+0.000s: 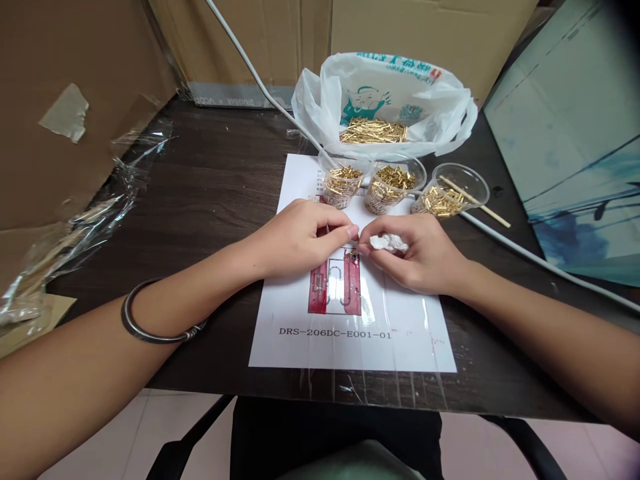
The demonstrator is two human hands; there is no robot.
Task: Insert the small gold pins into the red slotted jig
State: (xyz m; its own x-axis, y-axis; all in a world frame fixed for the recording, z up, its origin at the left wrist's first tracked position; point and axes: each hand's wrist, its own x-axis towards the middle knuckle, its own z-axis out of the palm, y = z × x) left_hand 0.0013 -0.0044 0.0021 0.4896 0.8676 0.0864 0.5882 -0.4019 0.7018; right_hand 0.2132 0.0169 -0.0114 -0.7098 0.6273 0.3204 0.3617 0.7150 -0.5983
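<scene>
Over a white paper sheet [280, 313] my left hand [300, 240] pinches thumb against forefinger, and whatever lies between the tips is too small to make out. My right hand [425, 257] is curled closed around a crumpled white tissue [389, 243]. Its thumb and forefinger tips meet beside the left fingertips. Just below both hands is a printed diagram [336, 287] with red side bands and a white middle, glossy as if under clear tape. The hands cover its upper part. Printed lettering runs beneath it.
Behind the hands stand three clear plastic cups [343, 190] of small brass-coloured pins; a wooden stick [493, 212] rests on the right one. A white plastic bag [320, 110] holds more pins. A white cable [545, 263] crosses the dark table [210, 153]. Cardboard [250, 40] walls the back.
</scene>
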